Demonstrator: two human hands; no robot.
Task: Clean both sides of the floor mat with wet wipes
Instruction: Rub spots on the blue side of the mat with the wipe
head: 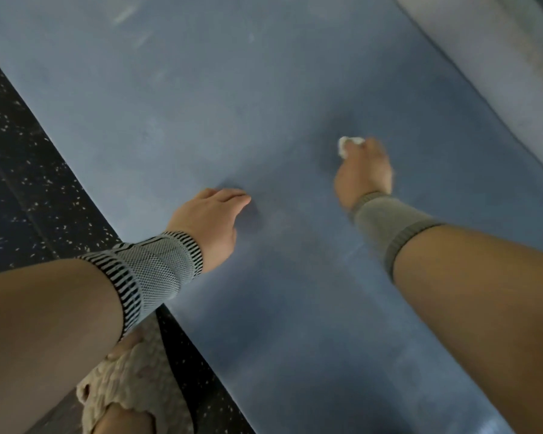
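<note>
Hands (210, 220) on mat (201, 89), wipe (347, 145) rightward

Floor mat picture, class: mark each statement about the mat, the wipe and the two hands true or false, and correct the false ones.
1. The right hand holds a white wet wipe against the blue floor mat. True.
2. The left hand also holds a wipe. False: it rests on the mat with nothing visible in it.
3. The mat lies on a dark speckled floor. True.
4. Both wrists are bare. False: the left wears a black-and-white striped wrist sleeve, the right a plain grey-green wrist sleeve.
5. The wipe lies loose on the speckled floor. False: it is in the right hand, on the mat.
</note>
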